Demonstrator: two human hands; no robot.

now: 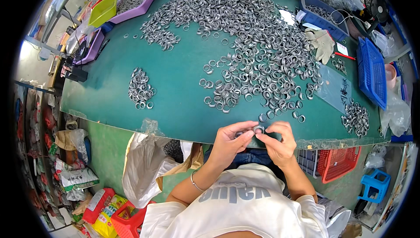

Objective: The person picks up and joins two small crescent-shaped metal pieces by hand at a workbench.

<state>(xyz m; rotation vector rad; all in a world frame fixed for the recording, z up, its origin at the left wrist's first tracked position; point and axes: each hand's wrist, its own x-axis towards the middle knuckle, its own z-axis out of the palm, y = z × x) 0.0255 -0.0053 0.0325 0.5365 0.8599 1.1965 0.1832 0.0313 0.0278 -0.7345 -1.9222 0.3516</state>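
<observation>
At the near edge of the green table, a silver metal ring [258, 129] is pinched between the fingertips of both hands. My left hand [228, 141] closes on it from the left, thumb and forefinger together. A second ring seems tucked in the left fingers, partly hidden. My right hand [280, 144] grips the ring from the right with bent fingers. Just beyond the fingertips, a wide spread of similar rings [262, 59] covers the middle and far side of the table. Smaller piles of rings lie at the left [139, 87] and at the right [355, 119].
A blue bin [326, 26], a work glove [323, 45] and a blue basket [371, 72] line the right side. Purple [136, 7] and yellow [103, 10] trays stand far left. An open paper sack [144, 168] sits below the near edge, left of my arm.
</observation>
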